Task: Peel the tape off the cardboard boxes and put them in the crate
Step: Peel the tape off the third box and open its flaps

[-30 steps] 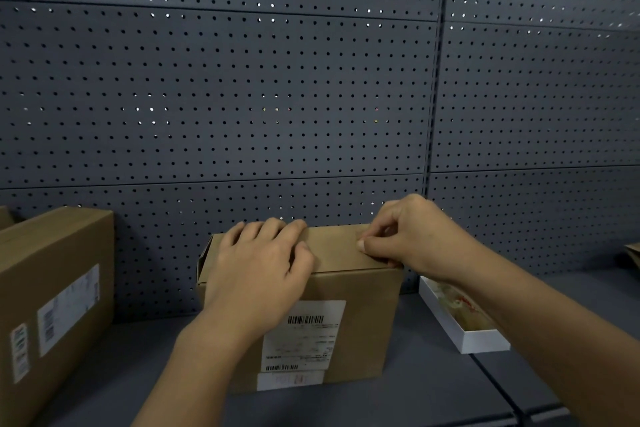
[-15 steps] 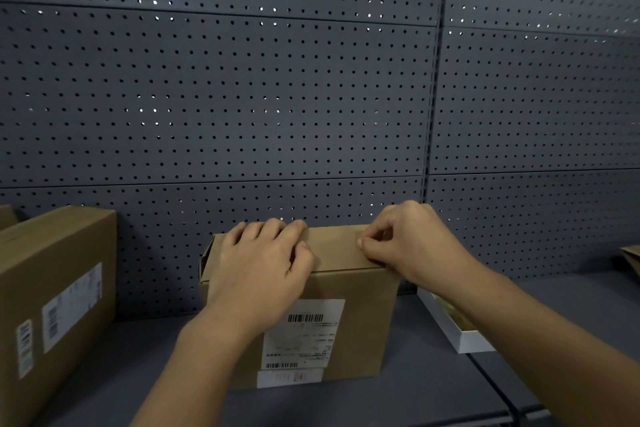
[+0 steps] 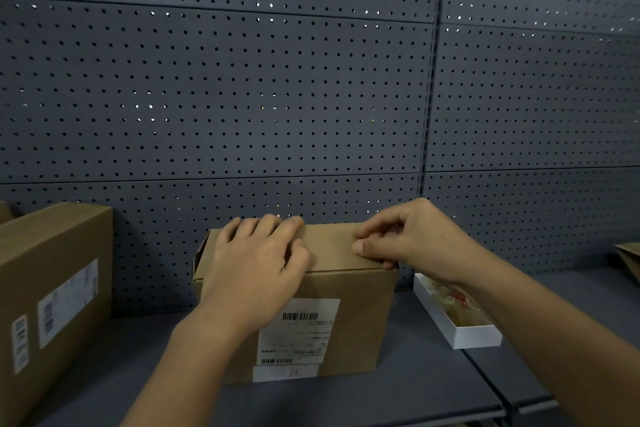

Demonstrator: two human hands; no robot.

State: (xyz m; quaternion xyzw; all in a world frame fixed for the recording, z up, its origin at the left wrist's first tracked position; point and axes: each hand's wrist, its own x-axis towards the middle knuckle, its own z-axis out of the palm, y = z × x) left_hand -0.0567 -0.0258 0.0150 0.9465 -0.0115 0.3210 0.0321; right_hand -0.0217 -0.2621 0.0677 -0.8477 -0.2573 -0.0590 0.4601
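Note:
A brown cardboard box (image 3: 356,315) with white barcode labels on its front stands on a dark grey shelf (image 3: 408,388), right in front of me. My left hand (image 3: 256,263) lies flat on the left part of its top, fingers reaching the far edge. My right hand (image 3: 405,239) is at the top's right end, thumb and curled fingers picking at the surface near the front edge. Any tape there is too thin to make out. No crate is in view.
A larger labelled cardboard box (image 3: 52,295) stands at the left. A shallow white tray (image 3: 460,336) with pale contents lies right of the middle box. Another cardboard corner (image 3: 628,256) shows at the far right. A grey pegboard wall (image 3: 277,97) closes the back.
My right hand's fingers have shifted slightly along the box top's right end. The left hand and the box have stayed put.

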